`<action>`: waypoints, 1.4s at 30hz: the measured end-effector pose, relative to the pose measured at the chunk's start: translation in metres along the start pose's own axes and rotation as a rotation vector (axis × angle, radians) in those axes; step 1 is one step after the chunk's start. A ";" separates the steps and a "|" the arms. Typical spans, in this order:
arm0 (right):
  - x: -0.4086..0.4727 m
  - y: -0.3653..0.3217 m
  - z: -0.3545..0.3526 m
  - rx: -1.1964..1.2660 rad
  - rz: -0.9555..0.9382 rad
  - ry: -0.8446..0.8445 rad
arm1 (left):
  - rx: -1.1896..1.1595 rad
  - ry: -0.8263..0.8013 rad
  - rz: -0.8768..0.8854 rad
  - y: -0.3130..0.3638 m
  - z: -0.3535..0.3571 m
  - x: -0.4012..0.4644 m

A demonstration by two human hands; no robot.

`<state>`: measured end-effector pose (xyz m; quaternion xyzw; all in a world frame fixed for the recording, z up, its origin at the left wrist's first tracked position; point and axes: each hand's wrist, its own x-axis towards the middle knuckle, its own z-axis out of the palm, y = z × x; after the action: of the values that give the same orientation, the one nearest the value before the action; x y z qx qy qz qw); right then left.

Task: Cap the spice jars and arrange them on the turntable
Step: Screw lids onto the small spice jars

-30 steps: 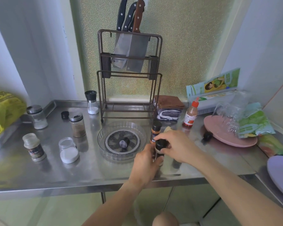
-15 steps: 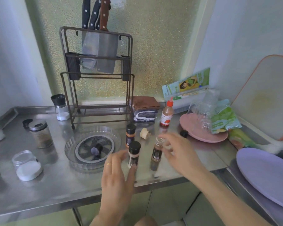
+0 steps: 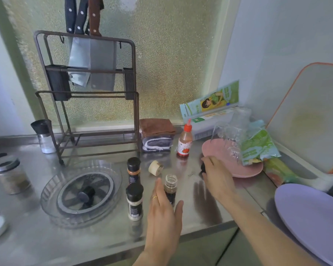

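Right hand (image 3: pixel 217 177) has reached the black cap (image 3: pixel 202 167), fingers closing around it; left hand (image 3: pixel 164 214), fingers apart, is nearing the uncapped jar (image 3: pixel 170 189).

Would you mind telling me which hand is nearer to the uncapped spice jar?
Left. The left hand is right at the uncapped spice jar, fingers beside it; the right hand reaches away toward a black cap by the pink plate.

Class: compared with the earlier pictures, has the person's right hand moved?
Yes. The right hand has gone from the open spice jar rightward to the pink plate, onto a small black object there.
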<state>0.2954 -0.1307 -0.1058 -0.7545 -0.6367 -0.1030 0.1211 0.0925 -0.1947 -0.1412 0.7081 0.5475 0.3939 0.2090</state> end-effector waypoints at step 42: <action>-0.069 -0.121 -0.216 0.379 -0.544 -0.370 | -0.179 0.064 0.282 0.000 -0.118 -0.042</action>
<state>0.1643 -0.2434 0.0843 -0.5278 -0.8328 0.1260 0.1095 -0.0043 -0.2503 -0.0833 0.7435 0.4116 0.4891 0.1963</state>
